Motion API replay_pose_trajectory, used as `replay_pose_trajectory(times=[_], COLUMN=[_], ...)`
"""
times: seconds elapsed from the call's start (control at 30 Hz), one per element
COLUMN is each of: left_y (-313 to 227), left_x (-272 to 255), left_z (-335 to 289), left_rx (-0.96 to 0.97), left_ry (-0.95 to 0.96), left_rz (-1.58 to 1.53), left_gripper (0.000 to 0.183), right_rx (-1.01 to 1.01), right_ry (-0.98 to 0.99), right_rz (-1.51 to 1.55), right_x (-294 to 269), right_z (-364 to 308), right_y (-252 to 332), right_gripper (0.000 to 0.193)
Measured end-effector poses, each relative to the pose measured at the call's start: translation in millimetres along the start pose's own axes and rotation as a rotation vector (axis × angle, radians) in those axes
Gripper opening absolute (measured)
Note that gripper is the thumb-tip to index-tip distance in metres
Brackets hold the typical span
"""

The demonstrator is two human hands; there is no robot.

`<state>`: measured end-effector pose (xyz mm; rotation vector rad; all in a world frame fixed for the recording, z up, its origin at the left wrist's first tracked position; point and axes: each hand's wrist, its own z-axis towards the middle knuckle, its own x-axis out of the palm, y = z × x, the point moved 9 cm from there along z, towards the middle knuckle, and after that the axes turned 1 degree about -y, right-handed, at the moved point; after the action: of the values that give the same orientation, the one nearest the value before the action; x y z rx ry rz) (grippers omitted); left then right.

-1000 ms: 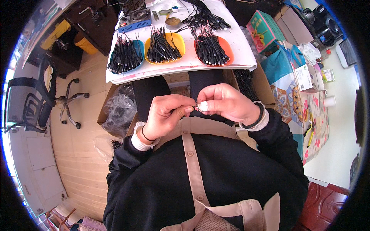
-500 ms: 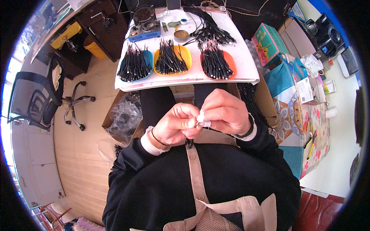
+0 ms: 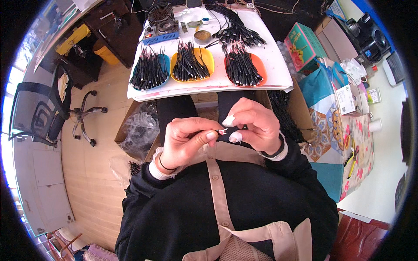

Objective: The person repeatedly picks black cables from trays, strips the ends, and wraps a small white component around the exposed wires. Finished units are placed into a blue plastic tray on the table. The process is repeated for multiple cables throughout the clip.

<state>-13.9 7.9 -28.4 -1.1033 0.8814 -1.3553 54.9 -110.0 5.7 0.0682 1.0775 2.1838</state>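
As the left hand (image 3: 188,138) pinches a seemingly light, bendy cable (image 3: 218,130) by its jacket, likely the safest hold, the right hand (image 3: 257,125) gapes beside fragile-looking wires (image 3: 223,131).

At mid-frame, your left hand (image 3: 186,140) hides most of a cable (image 3: 219,132); its wire tips (image 3: 224,130) are too small to distinguish.

From afar, I see room for the right hand (image 3: 258,126) over tabletop (image 3: 279,77) right of the orange bowl (image 3: 261,65); leftward, the yellow bowl (image 3: 208,58) leaves a narrow gap, black cables (image 3: 241,33) heaped beyond.
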Motion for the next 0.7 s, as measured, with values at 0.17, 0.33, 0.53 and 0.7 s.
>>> replay_pose_trajectory(times=[0.17, 0.33, 0.53, 0.7], left_y=[12.4, 8.7, -2.6, -27.8], left_x=[0.1, -6.8, -26.9, -71.3], left_z=[4.1, 14.7, 56.2, 143.0], left_rx=[-0.062, -0.037, -0.154, -0.019], left_ry=[0.006, -0.017, -0.083, -0.103], left_rz=[-0.040, 0.170, 0.303, 0.745], left_gripper=[0.009, 0.009, 0.010, 0.009], right_rx=[-0.127, -0.023, 0.261, 0.317], right_ry=[0.007, -0.083, -0.223, 0.022], right_rz=[-0.208, -0.186, 0.039, 0.115], right_x=[0.7, -0.7, -19.0, 21.9], right_z=[5.0, 10.0, 8.7, -7.6], right_y=[8.9, -7.5, -62.5, -108.5], right_gripper=[0.019, 0.011, 0.018, 0.017])
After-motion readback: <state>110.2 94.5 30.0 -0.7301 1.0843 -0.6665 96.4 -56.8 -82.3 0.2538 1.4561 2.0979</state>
